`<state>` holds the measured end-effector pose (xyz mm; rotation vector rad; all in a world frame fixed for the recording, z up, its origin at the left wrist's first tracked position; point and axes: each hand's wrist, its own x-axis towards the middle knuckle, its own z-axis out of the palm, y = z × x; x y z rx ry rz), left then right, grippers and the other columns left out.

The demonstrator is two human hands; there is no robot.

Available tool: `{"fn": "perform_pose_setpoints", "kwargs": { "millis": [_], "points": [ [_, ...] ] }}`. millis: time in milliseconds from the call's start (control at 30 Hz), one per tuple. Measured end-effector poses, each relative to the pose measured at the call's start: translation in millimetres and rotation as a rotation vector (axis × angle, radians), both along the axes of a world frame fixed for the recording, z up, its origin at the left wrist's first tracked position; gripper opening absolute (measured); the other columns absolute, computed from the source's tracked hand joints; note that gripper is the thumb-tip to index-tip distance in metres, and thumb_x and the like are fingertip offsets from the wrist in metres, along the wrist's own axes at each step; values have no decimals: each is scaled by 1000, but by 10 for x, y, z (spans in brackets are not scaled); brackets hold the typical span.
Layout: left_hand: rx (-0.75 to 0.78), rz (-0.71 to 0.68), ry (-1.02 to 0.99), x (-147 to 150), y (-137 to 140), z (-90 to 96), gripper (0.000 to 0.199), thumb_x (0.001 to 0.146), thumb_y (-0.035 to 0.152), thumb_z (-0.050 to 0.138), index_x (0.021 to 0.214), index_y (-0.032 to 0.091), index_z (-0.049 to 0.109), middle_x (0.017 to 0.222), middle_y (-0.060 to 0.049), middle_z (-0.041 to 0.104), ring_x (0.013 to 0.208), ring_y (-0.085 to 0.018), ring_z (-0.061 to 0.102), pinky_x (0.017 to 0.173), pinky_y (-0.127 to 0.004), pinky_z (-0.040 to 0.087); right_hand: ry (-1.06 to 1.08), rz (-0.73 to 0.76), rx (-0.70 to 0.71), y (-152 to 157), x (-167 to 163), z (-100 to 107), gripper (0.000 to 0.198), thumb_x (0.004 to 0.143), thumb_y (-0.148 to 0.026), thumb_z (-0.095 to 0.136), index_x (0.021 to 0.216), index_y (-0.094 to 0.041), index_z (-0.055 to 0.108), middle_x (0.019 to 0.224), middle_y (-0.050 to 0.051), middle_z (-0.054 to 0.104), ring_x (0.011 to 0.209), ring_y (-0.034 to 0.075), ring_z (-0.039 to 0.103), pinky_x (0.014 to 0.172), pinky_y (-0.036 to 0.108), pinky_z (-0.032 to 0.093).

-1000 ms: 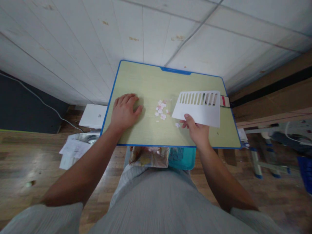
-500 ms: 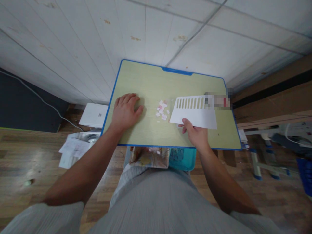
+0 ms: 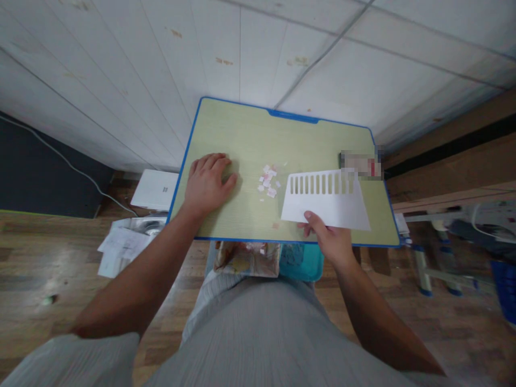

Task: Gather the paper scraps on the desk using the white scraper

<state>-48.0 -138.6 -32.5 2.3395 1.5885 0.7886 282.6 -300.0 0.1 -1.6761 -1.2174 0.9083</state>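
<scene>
My right hand (image 3: 328, 235) grips the lower edge of a white paper sheet (image 3: 322, 207), thumb on top and fingers underneath. A row of several long slots is cut along the sheet's far edge. My left hand (image 3: 209, 181) lies palm down with its fingers apart on the left part of the pale yellow-green table (image 3: 242, 129). Between the hands lies a loose group of small pinkish-white paper scraps (image 3: 267, 183). One faint pinkish scrap (image 3: 276, 226) sits apart, closer to the table's near edge.
A partly blurred box-like object (image 3: 360, 164) lies at the table's right side. Below the near edge are an open bin (image 3: 250, 266) and a teal tray (image 3: 316, 266). A wall stands behind the table, with a grey cable (image 3: 318, 62) along it. Papers (image 3: 124, 244) lie low on the left.
My right hand has drawn the slotted sheet toward me and slightly right. A pinkish scrap near the table's near edge now shows. My left hand has stayed in place.
</scene>
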Motion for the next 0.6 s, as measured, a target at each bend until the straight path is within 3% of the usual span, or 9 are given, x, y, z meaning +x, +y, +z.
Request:
{"fn": "perform_pose_setpoints", "kwargs": {
  "millis": [100, 267, 600],
  "points": [
    [-6, 7, -4, -3, 9, -12, 42, 110, 39, 67, 149, 26, 76, 167, -15, 74, 161, -42, 63, 140, -66, 43, -17, -64, 25, 116, 65, -3, 45, 102, -67, 84, 81, -28, 75, 68, 3, 79, 66, 27, 80, 77, 42, 70],
    [13, 13, 5, -10, 19, -36, 41, 111, 40, 67, 148, 26, 77, 167, -15, 75, 160, -42, 64, 139, -65, 44, -42, -33, 9, 201, 36, -41, 52, 99, -72, 82, 72, -29, 70, 62, 4, 76, 62, 26, 77, 69, 39, 66],
    [-5, 8, -2, -9, 33, -50, 45, 111, 42, 65, 151, 24, 75, 169, -16, 73, 163, -42, 60, 143, -64, 39, 66, 55, -47, -62, -82, -85, 60, 96, -80, 86, 68, -29, 69, 59, 5, 72, 59, 30, 78, 65, 45, 70]
  ]
}}
